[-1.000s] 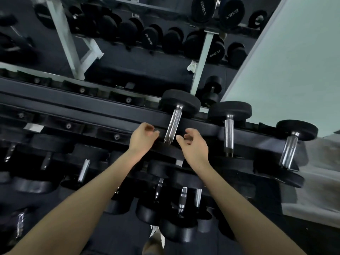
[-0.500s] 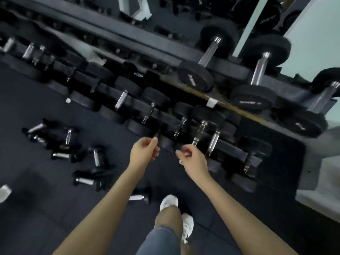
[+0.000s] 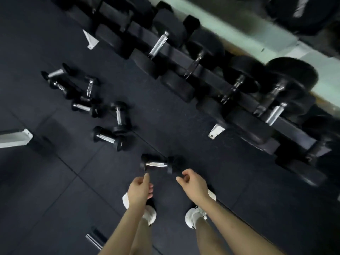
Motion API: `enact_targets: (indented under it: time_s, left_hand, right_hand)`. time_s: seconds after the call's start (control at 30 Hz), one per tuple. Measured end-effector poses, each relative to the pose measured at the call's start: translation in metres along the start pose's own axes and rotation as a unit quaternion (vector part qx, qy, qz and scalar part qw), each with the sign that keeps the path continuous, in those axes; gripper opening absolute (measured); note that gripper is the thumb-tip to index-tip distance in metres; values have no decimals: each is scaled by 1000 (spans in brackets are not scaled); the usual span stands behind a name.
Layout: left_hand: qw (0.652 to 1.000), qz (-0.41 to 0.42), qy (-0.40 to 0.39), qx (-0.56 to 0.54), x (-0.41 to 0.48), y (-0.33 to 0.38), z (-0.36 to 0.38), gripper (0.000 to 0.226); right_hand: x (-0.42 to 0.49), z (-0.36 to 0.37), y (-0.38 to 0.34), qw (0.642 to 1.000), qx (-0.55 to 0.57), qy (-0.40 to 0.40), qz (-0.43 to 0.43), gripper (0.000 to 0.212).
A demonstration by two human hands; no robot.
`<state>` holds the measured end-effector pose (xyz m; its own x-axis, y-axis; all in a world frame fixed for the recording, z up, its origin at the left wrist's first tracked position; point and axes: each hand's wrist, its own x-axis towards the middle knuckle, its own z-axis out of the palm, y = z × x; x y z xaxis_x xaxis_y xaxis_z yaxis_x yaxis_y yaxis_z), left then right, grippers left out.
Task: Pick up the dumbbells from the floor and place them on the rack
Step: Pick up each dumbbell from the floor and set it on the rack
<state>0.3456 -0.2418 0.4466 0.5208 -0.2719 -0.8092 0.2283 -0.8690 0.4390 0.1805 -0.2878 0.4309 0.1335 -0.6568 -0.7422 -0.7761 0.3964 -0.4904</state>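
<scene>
Found nearest dumbbell (image 3: 158, 164) flat on the floor (image 3: 55, 199), near its front edge, chrome handle lying crosswise, a black head at each end. Placed it just ahead of both hands and both shoes, well apart from the rack.

Noted left hand (image 3: 139, 188) just behind the dumbbell's left head: forefinger stretched toward it, other fingers loosely curled, nothing held. Could not tell whether the fingertip met the rubber.

Noted right hand (image 3: 194, 184) just behind the right head: thumb and forefinger bent in a loose hook, remaining fingers slackly folded, nothing held. Saw a thin gap between fingertips and head.

Logged white shoes (image 3: 150, 215) beneath the wrists, toes pointed at the dumbbell.

Counted roughly six more in a cluster (image 3: 107, 138) farther out, toward the floor's left edge, handles pointing every which way, several heads touching or nearly so.

Traced rack (image 3: 184, 56) diagonally along the floor's far right edge. Found its low tier packed with racked dumbbells (image 3: 158, 44), larger, side by side, handles across the rails; much of it blurred. Spotted white feet (image 3: 216, 131) at the rack's base.

Marked a white frame (image 3: 14, 138) at the floor's left edge and a chrome bar (image 3: 93, 242) at its front edge, both cut off.
</scene>
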Motion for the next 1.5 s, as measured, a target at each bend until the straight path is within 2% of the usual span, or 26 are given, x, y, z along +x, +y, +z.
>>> enact_targets:
  time_s: [0.27, 0.5, 0.73, 0.87, 0.97, 1.03, 1.17, 1.23, 1.3, 1.5]
  left_hand:
    - [990, -115, -27, -80, 165, -67, -2, 34]
    - [976, -166, -50, -135, 291, -133, 48, 37]
    - [963, -171, -35, -203, 387, -195, 124, 57]
    - [952, -174, -50, -248, 425, -213, 156, 66]
    - [937, -181, -5, -298, 445, -213, 172, 54]
    - [914, -183, 9, -362, 451, -211, 177, 49]
    - [887, -215, 31, -408, 452, -205, 174, 37]
    - [884, -237, 31, -402, 448, -199, 169, 44]
    - [898, -242, 26, -367, 437, -191, 163, 44]
    - [932, -215, 3, -292, 365, -150, 131, 22]
  right_hand:
    - [122, 132, 7, 991, -135, 12, -24, 46]
    - [250, 216, 54, 962, -256, 7, -92, 47]
    - [371, 253, 99, 881, -436, -127, -136, 64]
    - [417, 272, 110, 847, -458, -246, -108, 73]
    - [431, 281, 110, 827, -462, -305, -98, 62]
    - [435, 281, 111, 812, -478, -318, -106, 52]
    - [431, 276, 110, 832, -454, -303, -93, 42]
    - [422, 275, 107, 838, -451, -294, -86, 40]
    - [409, 273, 104, 841, -448, -295, -68, 43]
    - [334, 229, 73, 873, -394, -286, -33, 48]
